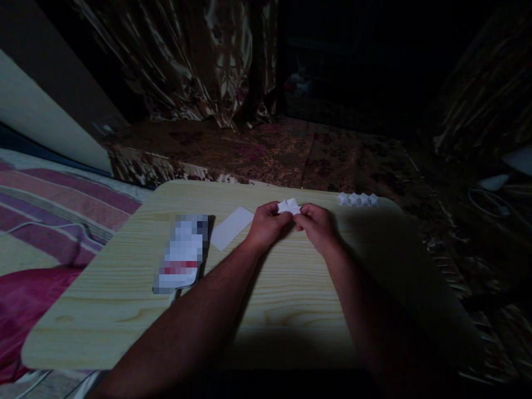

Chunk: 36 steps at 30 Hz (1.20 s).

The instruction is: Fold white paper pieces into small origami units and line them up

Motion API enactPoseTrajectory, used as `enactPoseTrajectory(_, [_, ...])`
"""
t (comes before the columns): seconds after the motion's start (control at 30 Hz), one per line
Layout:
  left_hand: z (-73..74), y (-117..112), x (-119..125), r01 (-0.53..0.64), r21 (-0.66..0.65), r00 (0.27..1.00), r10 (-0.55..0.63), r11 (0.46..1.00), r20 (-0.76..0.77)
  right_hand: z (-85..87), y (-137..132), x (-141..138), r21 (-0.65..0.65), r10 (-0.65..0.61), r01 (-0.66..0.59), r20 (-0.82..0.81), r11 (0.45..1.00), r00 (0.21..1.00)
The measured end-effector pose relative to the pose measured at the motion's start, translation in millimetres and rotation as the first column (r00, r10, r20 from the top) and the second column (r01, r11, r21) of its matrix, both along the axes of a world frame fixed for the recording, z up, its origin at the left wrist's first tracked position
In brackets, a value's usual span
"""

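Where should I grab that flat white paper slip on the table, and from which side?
Probably its far long edge, coming from the far side: the paper slip lies flat and slanted, with the left hand at its right end and a white-and-red packet near its left.

Dim — light from the left; right side black.

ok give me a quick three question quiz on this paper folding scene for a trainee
1. True or false: the left hand and right hand both hold the folded white paper.
2. Where does the flat white slip lie? A) left of the hands B) right of the hands C) in the right hand
3. Fill in: the row of small folded pieces sits at the ____ edge of the table.
Key: 1 true; 2 A; 3 far
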<state>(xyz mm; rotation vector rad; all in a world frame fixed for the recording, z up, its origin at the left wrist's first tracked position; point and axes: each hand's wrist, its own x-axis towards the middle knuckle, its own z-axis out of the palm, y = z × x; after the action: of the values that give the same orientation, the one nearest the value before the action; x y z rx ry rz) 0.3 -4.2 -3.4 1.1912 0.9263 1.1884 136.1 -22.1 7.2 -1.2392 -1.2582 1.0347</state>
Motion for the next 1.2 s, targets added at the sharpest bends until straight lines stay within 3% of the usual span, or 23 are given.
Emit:
enactPoseTrajectory(0.63, [-1.0, 3.6, 1.9, 0.035, 0.017, 0.996, -0.036, 0.999, 0.077, -6.3, 5.6, -2.6, -0.001, 0.028, -0.028, -0.034, 1.0, 0.999])
enactPoseTrajectory(0.97, [12.4, -0.6, 3.0, 0.103, -0.066, 0.96, -0.082, 0.992, 0.269, -8.5, 6.1, -9.1, 0.101, 0.023, -0.016, -0.063, 0.995, 0.998])
enactPoseTrajectory(1.2, [11.9, -4.8, 11.2, 0.103, -0.143, 0.918, -0.039, 0.984, 0.395, -8.4, 1.7, -18.6, 0.104, -0.021, 0.029, -0.076, 0.994, 0.997])
